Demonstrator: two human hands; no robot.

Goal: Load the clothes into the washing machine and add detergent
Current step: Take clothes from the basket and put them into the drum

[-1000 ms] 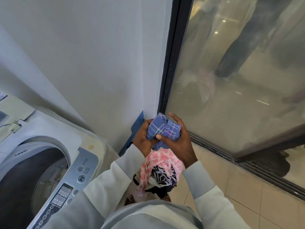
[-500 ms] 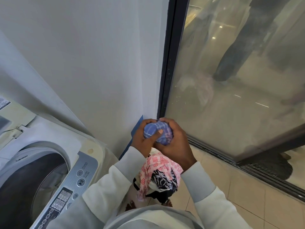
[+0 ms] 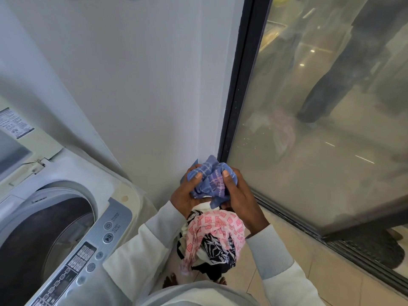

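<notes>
- Beside the open washing machine, the left grip and right grip both curl round a crumpled blue checked cloth.
- Beneath hang pink patterned clothes.

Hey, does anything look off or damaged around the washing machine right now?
Only wear on the washing machine: a round yellowish spot beside the control panel, and the plastic at the lid hinge looks cracked. Nothing is spilled; the left hand and right hand grip the bundled clothes.
</notes>
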